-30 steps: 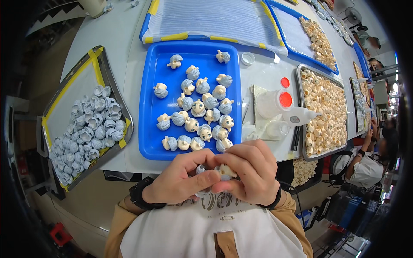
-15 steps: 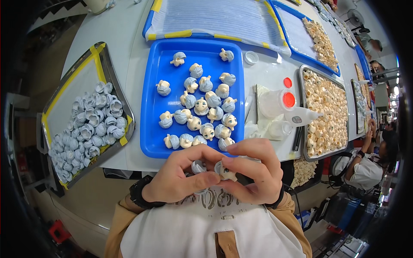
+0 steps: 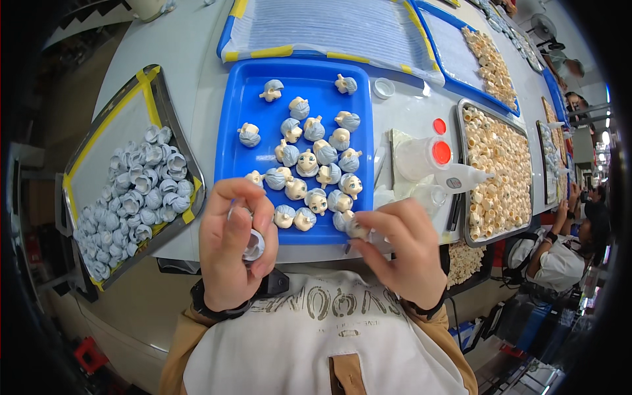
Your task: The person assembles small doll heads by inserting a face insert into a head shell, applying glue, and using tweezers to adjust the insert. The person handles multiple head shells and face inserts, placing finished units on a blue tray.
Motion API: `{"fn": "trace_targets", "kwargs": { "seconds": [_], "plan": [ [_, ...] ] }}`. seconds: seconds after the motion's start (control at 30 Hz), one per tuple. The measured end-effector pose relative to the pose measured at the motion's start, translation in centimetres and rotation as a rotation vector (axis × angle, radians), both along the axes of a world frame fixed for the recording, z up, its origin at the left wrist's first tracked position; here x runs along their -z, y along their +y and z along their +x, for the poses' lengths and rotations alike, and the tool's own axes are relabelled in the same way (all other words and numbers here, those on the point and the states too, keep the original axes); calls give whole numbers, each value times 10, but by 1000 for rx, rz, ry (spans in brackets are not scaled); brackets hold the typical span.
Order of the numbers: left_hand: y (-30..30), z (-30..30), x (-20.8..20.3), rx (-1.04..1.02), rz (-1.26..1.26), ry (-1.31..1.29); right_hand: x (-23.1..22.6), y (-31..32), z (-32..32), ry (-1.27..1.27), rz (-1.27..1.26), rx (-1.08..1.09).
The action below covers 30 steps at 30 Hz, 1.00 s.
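In my left hand [image 3: 220, 263], raised at the near left corner of the blue tray [image 3: 245, 105], is a hollow pale-blue doll hair piece [image 3: 253, 245]. Another pale-blue piece shows partly between those fingers. A small doll head [image 3: 357, 228] sits pinched in the fingertips of my right hand [image 3: 411, 247], over the tray's near right corner. Fingers cover much of this head. Several finished-looking doll heads [image 3: 307, 162] with pale-blue hair and beige faces lie loosely on the tray, turned in different directions.
Left stands a metal tray [image 3: 178, 105] heaped with pale-blue hair pieces [image 3: 141, 178]. At right are a red-capped bottle [image 3: 416, 158], a nozzle bottle [image 3: 461, 178] and a metal tray of beige head parts [image 3: 497, 174]. Behind lies a paper-lined blue tray [image 3: 329, 29]. A co-worker [image 3: 566, 257] sits far right.
My hands were together in front of the tray. They have moved apart: the left, with the hair piece, leftward and up; the right, with the doll head, to the tray's near right corner.
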<state>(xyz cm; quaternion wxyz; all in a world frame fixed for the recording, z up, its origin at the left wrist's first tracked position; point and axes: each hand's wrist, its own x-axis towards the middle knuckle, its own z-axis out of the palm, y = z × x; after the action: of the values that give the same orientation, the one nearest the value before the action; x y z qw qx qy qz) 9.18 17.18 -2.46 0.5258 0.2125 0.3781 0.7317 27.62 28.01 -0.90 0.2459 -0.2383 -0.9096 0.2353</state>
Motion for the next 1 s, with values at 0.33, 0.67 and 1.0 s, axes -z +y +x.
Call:
{"fn": "trace_targets", "kwargs": {
  "seconds": [0.33,0.67,1.0],
  "plan": [
    [3,2,0,60,73,-278,4,-7,-9,-192,128,-27],
    [-3,-2,1,405,-29,-311,-10,-3,19,-117,0,-28],
    [3,-2,-2,386,-75,-232,22,56,179,-131,-43,926]
  ]
}}
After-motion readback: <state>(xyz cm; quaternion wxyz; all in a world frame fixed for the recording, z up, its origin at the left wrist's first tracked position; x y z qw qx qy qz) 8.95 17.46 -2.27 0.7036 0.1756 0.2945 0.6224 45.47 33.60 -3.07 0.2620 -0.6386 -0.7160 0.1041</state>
